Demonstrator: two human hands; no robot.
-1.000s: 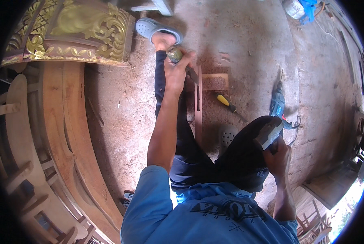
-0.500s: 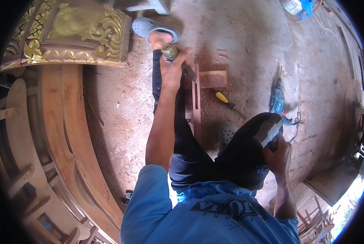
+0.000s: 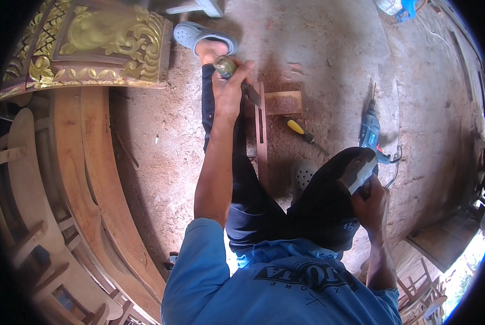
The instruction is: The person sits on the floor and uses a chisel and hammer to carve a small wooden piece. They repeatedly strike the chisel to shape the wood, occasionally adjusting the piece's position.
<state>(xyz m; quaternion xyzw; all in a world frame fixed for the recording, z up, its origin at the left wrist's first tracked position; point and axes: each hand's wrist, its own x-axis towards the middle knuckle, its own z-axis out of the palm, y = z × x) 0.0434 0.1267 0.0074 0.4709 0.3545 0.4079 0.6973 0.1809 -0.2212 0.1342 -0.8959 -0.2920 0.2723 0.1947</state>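
My left hand (image 3: 229,92) is closed round the greenish, worn handle of a chisel (image 3: 252,95). Its blade tilts down against the upper end of a narrow, slotted wooden piece (image 3: 261,135), which lies between my legs across a short wooden block (image 3: 284,103). Wood shavings cover part of that block. Over my right knee, my right hand (image 3: 371,201) grips a brown, block-shaped tool with a pale flat side (image 3: 360,176); its exact kind is not plain. On the floor right of the slotted piece lies a screwdriver (image 3: 301,131) with a yellow and black handle.
A blue power drill (image 3: 370,130) with a long bit and cord lies beyond my right knee. Gold-painted carved furniture (image 3: 110,46) stands at the far left. Long wooden boards (image 3: 99,162) and curved furniture parts (image 3: 31,179) line the left side. A dark panel (image 3: 443,241) leans at the right.
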